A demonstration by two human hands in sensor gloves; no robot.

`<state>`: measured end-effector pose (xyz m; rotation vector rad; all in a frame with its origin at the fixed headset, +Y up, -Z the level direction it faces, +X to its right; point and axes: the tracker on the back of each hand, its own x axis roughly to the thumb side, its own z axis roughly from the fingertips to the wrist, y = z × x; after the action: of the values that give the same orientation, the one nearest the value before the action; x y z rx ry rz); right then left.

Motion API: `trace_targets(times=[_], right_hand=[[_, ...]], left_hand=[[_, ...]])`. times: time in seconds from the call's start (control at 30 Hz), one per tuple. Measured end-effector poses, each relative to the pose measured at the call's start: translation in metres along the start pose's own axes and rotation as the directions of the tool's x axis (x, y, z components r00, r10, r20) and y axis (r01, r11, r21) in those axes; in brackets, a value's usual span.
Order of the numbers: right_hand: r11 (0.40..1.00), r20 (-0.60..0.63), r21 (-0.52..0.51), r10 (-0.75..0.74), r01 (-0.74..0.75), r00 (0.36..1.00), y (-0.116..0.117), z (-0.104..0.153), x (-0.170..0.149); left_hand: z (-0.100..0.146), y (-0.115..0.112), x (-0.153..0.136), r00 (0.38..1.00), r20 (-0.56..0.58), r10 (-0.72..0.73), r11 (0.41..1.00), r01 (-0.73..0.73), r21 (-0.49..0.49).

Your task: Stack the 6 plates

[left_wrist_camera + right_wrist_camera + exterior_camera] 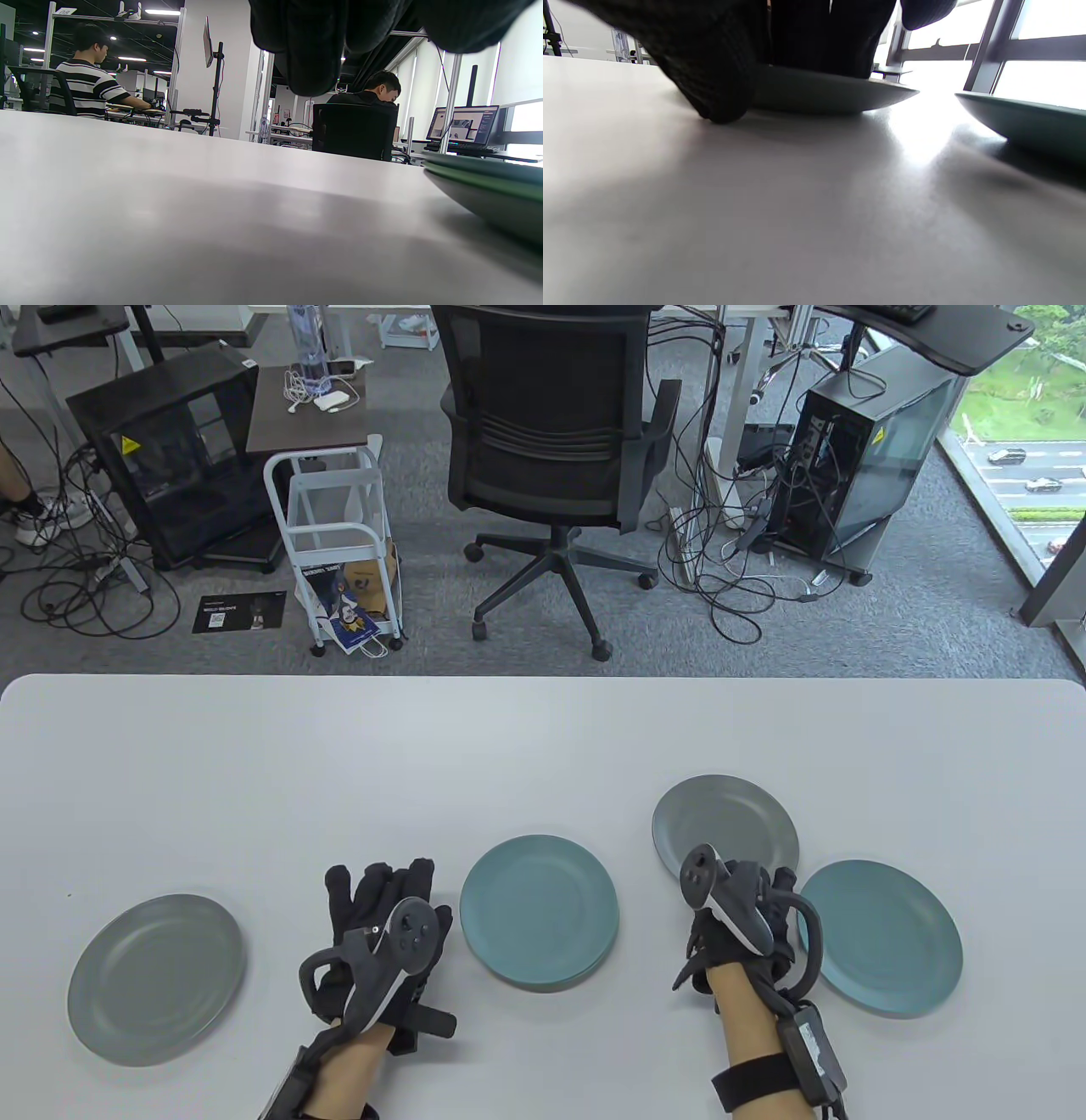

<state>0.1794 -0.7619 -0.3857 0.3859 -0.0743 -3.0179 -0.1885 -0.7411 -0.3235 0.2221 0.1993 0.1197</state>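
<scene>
White bench carries grey and teal plates well apart. The right hand grips the near rim of the far grey plate; its rim may clip the right teal plate. The left hand lies released beside the middle teal stack.

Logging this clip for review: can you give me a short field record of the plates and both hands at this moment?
stack: teal pile at centre, more than one plate, count unclear
single plates: grey plate far left; second grey plate and teal plate on the right
left hand: beside the pile, holds nothing
right hand: fingers at the near rim of the second grey plate; grip unclear
surface: white table
</scene>
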Motion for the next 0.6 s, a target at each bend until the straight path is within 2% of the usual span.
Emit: trace_targets(times=[0.27, 0.47, 0.6], right_hand=[[0.985, 0.002, -0.175, 0.016, -0.016, 1.000, -0.006, 0.010, 0.006], [0.924, -0.039, -0.383, 0.007, -0.022, 0.999, -0.016, 0.021, 0.005], [0.888, -0.003, -0.460, -0.029, 0.024, 1.000, -0.019, 0.028, 0.007]], left_hand=[[0.000, 0.000, -0.001, 1.000, -0.004, 0.005, 1.000, -0.005, 0.005], [0.000, -0.001, -0.002, 1.000, -0.012, 0.013, 1.000, -0.013, -0.002], [-0.001, -0.001, -0.004, 0.999, -0.025, 0.030, 0.999, -0.031, -0.013]])
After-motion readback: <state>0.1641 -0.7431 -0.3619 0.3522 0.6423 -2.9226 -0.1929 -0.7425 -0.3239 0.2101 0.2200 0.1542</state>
